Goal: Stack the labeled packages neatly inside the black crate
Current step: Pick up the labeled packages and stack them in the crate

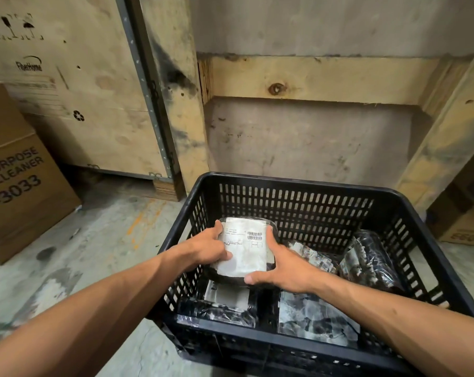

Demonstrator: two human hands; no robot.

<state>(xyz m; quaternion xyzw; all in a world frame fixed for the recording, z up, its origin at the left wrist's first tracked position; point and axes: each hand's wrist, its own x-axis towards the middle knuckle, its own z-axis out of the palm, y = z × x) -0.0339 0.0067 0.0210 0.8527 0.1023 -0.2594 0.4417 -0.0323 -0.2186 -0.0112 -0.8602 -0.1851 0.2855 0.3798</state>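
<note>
Package (244,247): in both my hands, low inside the crate (298,183), above other packs.
Left hand (208,247): fingers wrapped on its left edge.
Right hand (280,263): fingers clamping the right edge.
Feel: light, soft, slick plastic, I'd guess.
Hold: by the edges, label up.

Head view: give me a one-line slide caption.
Both hands, left and right, hold a labeled package inside the black crate, above other packages.

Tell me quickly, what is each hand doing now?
Left hand: closed on the white-labelled black plastic package, left side.
Right hand: closed on the same package, right side.
</note>
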